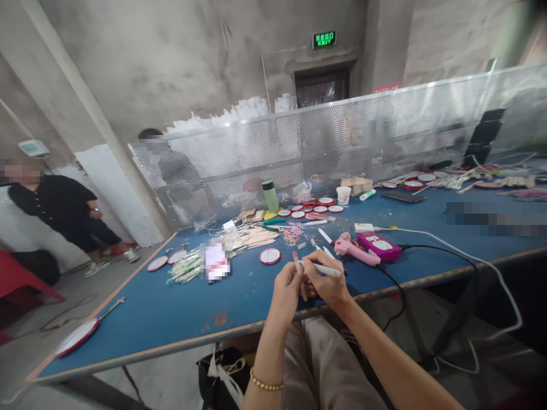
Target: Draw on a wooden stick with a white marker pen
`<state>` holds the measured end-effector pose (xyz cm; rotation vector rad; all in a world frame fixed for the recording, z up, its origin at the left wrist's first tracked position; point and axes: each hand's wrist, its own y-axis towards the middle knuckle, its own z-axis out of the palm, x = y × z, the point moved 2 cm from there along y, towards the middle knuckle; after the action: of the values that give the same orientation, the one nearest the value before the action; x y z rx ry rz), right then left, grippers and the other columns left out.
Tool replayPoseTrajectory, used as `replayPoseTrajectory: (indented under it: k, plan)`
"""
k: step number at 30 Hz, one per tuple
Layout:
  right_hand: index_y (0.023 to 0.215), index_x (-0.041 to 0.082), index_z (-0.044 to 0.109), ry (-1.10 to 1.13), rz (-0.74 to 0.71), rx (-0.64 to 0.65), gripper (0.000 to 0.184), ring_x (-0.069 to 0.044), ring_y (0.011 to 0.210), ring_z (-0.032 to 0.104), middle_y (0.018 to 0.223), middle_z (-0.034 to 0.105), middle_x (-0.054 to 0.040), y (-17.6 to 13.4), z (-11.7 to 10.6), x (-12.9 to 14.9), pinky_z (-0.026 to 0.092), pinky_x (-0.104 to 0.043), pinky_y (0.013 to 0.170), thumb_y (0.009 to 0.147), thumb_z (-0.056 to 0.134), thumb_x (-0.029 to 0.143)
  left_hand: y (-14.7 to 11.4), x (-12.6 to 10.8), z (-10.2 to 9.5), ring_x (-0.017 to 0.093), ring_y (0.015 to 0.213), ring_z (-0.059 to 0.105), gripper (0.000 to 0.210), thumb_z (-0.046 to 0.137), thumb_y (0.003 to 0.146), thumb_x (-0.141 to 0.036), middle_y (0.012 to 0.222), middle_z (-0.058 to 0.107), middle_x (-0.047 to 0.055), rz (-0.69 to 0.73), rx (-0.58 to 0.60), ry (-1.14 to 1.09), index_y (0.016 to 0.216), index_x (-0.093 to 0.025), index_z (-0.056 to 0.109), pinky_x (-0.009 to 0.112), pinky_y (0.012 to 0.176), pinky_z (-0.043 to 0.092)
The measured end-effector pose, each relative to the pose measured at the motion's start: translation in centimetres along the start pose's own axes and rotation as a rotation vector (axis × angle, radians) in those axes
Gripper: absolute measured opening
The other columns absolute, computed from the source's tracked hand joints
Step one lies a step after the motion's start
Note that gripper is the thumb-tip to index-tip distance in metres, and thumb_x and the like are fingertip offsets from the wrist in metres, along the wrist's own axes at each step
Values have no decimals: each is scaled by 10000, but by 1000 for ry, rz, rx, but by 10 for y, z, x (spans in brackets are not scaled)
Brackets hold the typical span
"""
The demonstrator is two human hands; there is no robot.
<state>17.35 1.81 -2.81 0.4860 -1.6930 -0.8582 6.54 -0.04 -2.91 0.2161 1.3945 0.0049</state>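
Between the fingers of my left hand (285,289) is a flat wooden craft stick (296,262), upright, its top end reddish. My right hand (328,287) is closed around a white marker pen (328,270), whose tip end points left toward the stick. Both hands meet at the table's front edge, over my lap. Whether the pen touches the stick, I cannot tell. A small round disc with a red rim (270,256) lies just beyond my left hand. Right of my right hand are a pink glue gun (355,250) and a magenta box (378,246).
Loose wooden sticks (258,235), colourful rubber bands (294,233) and a phone (216,262) lie on the blue table (171,319). Farther back stand a green bottle (270,197) and a paper cup (343,196) before a perforated metal screen (325,142). A white cable (470,256) crosses the right side.
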Motion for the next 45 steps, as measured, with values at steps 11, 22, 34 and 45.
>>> replayPoseTrajectory:
  k: [11, 22, 34, 45]
  plan:
    - [650, 206, 559, -32, -35, -34, 209, -105, 445, 505, 521, 548, 33, 1, 0, -1, 412, -220, 461, 850, 511, 244, 2, 6, -3, 114, 552, 568, 400, 665, 724, -542, 662, 567, -22, -23, -7, -11, 800, -165, 555, 252, 557, 522]
    - [653, 204, 561, 8, 24, 0, 211, -103, 444, 491, 519, 546, 34, 0, 0, -1, 402, -214, 443, 850, 511, 261, 2, 4, -2, 101, 527, 539, 397, 675, 719, -537, 651, 552, -35, -19, -4, -24, 797, -165, 558, 265, 565, 532]
    - [643, 210, 552, -21, -1, -29, 211, -105, 444, 493, 516, 546, 37, -1, 0, -2, 407, -217, 457, 845, 508, 252, 2, 5, -2, 96, 504, 527, 397, 669, 720, -545, 638, 550, -40, -17, -5, -21, 783, -172, 548, 257, 553, 520]
    - [657, 200, 560, 17, 0, 11, 201, -98, 437, 485, 519, 539, 36, 1, 1, 1, 391, -208, 433, 847, 522, 255, 1, 4, -2, 88, 509, 523, 402, 665, 728, -541, 637, 535, -46, -14, -11, -16, 784, -160, 548, 240, 545, 507]
